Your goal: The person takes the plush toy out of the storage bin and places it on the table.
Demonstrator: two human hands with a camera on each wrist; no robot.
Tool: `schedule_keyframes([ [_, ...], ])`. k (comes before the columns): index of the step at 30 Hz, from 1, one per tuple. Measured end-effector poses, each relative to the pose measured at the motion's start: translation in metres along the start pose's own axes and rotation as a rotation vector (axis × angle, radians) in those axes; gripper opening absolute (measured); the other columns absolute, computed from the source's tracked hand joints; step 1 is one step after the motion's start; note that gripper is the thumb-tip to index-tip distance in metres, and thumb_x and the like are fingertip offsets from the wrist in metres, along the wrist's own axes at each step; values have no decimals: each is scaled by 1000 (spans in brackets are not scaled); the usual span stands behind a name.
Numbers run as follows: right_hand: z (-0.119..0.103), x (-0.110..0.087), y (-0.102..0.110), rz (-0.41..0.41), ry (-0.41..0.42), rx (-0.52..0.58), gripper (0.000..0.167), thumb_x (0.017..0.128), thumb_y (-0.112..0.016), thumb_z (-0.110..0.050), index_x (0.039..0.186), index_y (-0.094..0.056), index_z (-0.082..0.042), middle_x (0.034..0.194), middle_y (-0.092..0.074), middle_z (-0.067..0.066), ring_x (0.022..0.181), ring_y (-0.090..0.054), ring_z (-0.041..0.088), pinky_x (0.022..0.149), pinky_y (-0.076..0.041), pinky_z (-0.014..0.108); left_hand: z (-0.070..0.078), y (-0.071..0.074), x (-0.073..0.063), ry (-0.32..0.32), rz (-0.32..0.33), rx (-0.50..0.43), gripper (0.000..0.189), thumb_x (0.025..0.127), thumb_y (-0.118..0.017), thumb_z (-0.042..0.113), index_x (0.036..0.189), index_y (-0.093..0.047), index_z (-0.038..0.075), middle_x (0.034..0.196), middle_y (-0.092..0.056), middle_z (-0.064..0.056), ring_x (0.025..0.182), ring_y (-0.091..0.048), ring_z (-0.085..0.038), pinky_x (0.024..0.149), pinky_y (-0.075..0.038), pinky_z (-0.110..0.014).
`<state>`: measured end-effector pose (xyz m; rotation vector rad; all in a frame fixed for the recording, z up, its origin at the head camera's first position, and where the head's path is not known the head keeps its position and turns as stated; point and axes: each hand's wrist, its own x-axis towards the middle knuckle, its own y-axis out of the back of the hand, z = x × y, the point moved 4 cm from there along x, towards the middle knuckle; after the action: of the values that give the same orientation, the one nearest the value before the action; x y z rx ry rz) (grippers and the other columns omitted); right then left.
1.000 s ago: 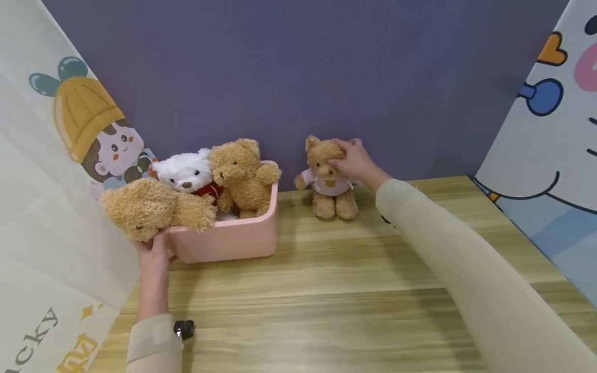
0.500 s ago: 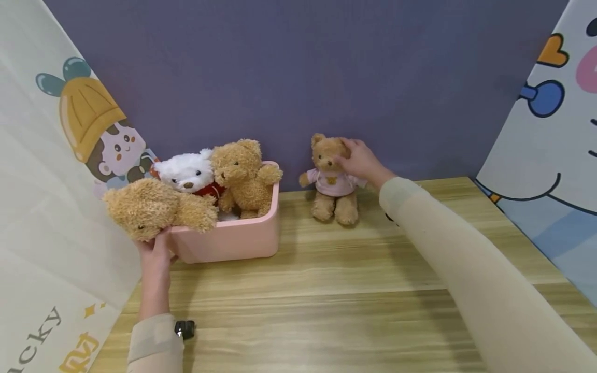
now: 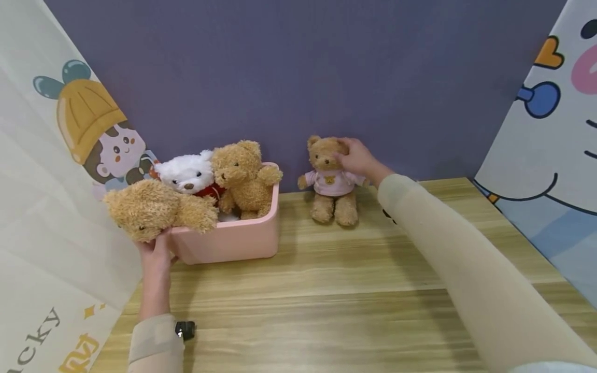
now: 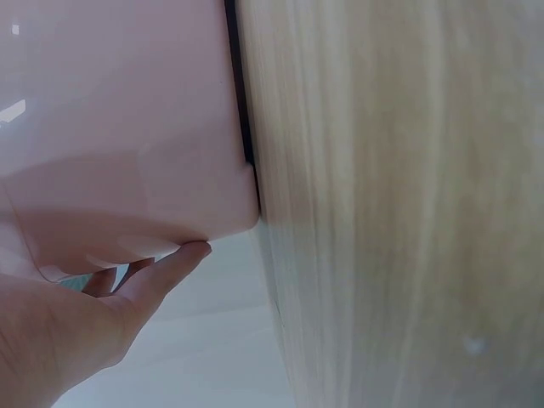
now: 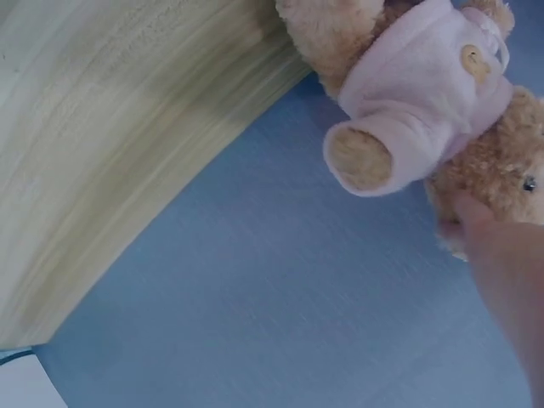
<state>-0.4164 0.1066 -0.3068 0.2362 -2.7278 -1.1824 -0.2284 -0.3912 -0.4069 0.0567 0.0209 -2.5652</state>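
My right hand (image 3: 360,157) grips the head of a small brown teddy bear (image 3: 333,182) in a pink sweater, its thumb beside the muzzle. The bear is upright on the table by the back wall. In the right wrist view, the hand (image 5: 506,255) presses into the fur under its head. My left hand (image 3: 156,256) holds the left end of a pink storage box (image 3: 233,243). The left wrist view shows its fingers (image 4: 174,263) against the box wall. A curly brown bear (image 3: 149,210) lies over the box's left rim, partly covering those fingers.
Inside the box sit a white bear (image 3: 186,173) in red and another curly brown bear (image 3: 244,181). The wooden table (image 3: 298,311) meets a dark blue back wall (image 3: 298,77). Printed cartoon panels stand left and right.
The bear in the pink sweater has shifted slightly right and settled upright, facing more forward, with my right hand still on its head. My left hand and the box have stayed put.
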Motion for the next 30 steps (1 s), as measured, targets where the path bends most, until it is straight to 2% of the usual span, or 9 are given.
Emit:
schedule_keyframes([
  [3,1,3,-3,18,29,40,60,115,-45,-29,169,-27,-10,178,-16,18,162,-24,40,131,-29,59,-1,1,-1,-9,7,21,82,106,-57,41,163,1,49,180,-16,1,163,-22,-23,102,-52,-54],
  [6,0,4,0,47,48,92,56,115,-42,-23,168,-28,-11,177,-17,17,159,-31,39,127,-35,57,-1,1,-1,-18,-4,38,81,106,-56,42,163,1,47,180,-16,1,162,-23,-25,96,-54,-50],
  [8,-2,5,6,67,45,125,55,116,-41,-22,168,-29,-13,177,-19,16,157,-35,38,124,-40,56,-1,0,-2,-20,-14,35,82,106,-56,43,164,2,46,180,-15,2,163,-21,-25,101,-53,-56],
  [11,-10,6,18,90,22,161,55,115,-43,-25,169,-30,-20,178,-17,12,155,-39,37,116,-46,56,0,1,-1,-22,-22,28,83,107,-54,44,164,5,46,181,-13,2,164,-18,-26,115,-41,-71],
  [14,-23,6,30,96,27,168,57,115,-46,-31,169,-29,-27,179,-14,8,157,-38,35,114,-47,56,-2,2,-2,-9,-22,21,84,107,-53,45,164,8,48,181,-10,3,165,-15,-24,120,-35,-73],
  [22,-84,3,45,73,105,150,65,112,-47,-47,170,-19,-39,179,-8,3,158,-36,29,124,-43,50,-2,-1,2,-20,-31,-9,83,107,-55,43,163,6,46,181,-10,5,165,-15,-24,119,-34,-75],
  [24,-102,2,43,57,112,142,67,110,-48,-50,169,-18,-42,179,-8,0,158,-35,27,124,-43,47,-3,-2,3,-18,-34,11,83,107,-55,45,163,6,46,181,-11,6,164,-16,-24,111,-47,-67],
  [28,-140,1,33,22,148,123,71,107,-51,-56,169,-17,-45,179,-8,-3,158,-34,26,125,-43,46,-3,-7,6,2,-26,9,85,106,-57,49,164,6,48,181,-11,9,163,-18,-23,111,-46,-61],
  [30,-159,-1,25,-1,178,128,73,106,-52,-59,168,-17,-45,179,-7,-3,159,-34,26,125,-42,45,-3,-9,6,0,-24,-23,86,106,-58,47,164,6,49,181,-12,9,163,-18,-23,117,-40,-67],
])
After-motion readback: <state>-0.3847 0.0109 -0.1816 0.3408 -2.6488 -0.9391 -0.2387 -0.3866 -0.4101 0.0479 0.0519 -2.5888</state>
